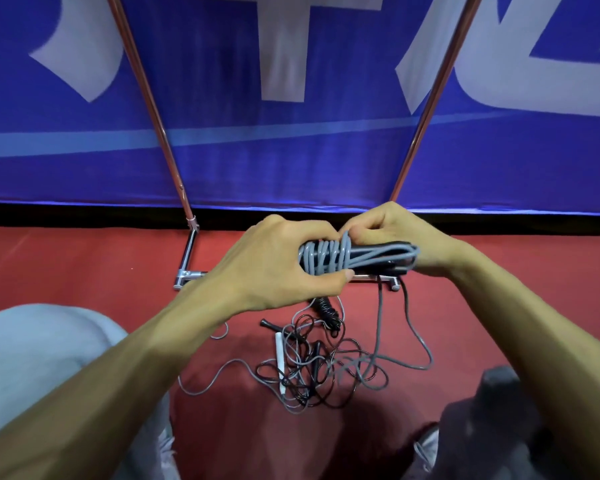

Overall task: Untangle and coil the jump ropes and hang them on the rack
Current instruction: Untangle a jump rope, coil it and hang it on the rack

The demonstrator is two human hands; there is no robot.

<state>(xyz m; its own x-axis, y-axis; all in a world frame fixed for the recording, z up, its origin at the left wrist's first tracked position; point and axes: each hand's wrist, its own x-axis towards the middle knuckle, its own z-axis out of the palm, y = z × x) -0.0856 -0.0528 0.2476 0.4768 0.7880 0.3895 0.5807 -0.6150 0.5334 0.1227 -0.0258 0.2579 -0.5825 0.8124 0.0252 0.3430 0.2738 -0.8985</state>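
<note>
Clenching the grey rope bundle (pixel 329 259) before the rack (pixel 187 252), left grip (pixel 274 263) and right grip (pixel 397 237) risked loosened coils: its tail seemingly ran into the tangle (pixel 314 370).

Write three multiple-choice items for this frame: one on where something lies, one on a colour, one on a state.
1. Where does the tangled pile of ropes lie?
A. Hung on the rack
B. On the red floor
C. On a table

2. What colour is the wound rope that is held up?
A. Grey
B. Yellow
C. Green

3. What are the left hand and right hand doing?
A. Both lie flat on the floor
B. Only one holds the rope
C. Both grip the wound rope

Answers:
1 B: the pile lies on the floor below the hands.
2 A: its turns are plainly grey.
3 C: each hand curls round one end of the bundle.
</note>
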